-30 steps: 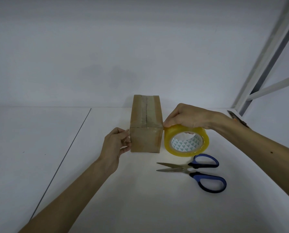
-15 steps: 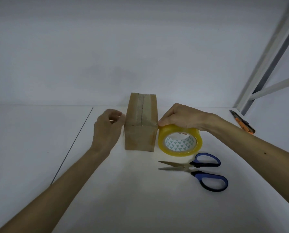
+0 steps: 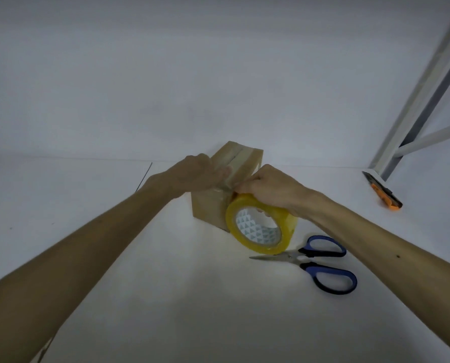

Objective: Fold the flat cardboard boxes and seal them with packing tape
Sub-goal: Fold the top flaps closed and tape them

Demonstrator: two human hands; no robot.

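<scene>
A small brown cardboard box (image 3: 209, 209) stands on the white table, its top flaps taped along the seam. My left hand (image 3: 200, 174) lies flat on the box's top near the front edge, fingers straight, pressing down. My right hand (image 3: 269, 188) grips a yellow roll of packing tape (image 3: 260, 225) held upright against the box's right front corner, with fingers through the core. The thumb and forefinger sit at the box's top edge where the tape meets it.
Blue-handled scissors (image 3: 318, 263) lie shut on the table just right of the roll. An orange and black utility knife (image 3: 382, 189) lies at the far right by a white metal frame (image 3: 415, 100). A wall rises behind the box.
My left hand moved from the box's left side up onto its top. The box turned a little, and my right hand brought the roll up against its front right corner.
</scene>
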